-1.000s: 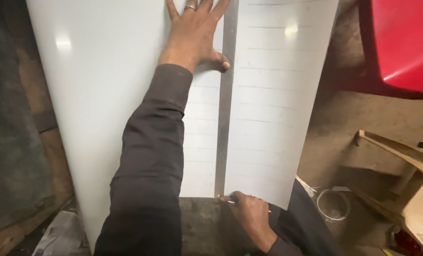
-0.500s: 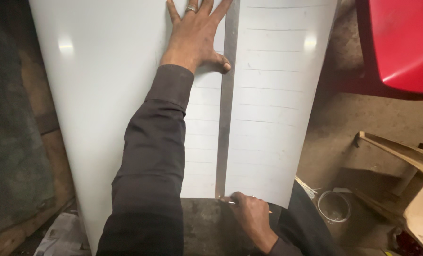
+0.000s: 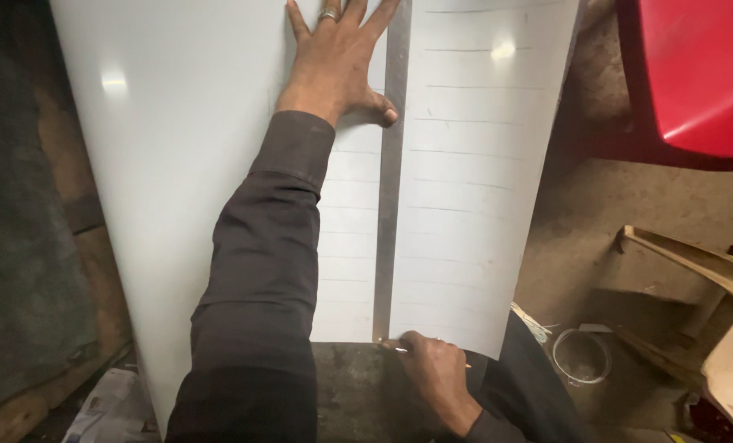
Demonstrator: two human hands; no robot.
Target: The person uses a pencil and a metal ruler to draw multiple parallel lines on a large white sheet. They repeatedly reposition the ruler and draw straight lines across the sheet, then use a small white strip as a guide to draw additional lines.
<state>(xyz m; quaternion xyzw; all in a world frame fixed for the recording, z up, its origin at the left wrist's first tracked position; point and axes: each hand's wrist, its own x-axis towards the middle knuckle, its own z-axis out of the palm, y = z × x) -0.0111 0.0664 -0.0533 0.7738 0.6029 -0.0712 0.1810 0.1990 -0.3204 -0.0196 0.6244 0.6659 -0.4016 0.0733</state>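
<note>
1. A long, narrow steel ruler (image 3: 389, 189) is laid flat on the sheet, running lengthwise from the far edge of the view to the sheet's near edge. Its far part is pressed under the thumb of the left hand (image 3: 338, 61); its near end lies just beside the right hand (image 3: 432, 369).
2. A glossy white sheet (image 3: 186, 164) is spread flat beneath both hands. Thin parallel lines are marked across it, crossing under the ruler.
3. A thin pencil-like marking tool (image 3: 401, 349) is gripped in the right hand, with its tip at the ruler's near end.
</note>
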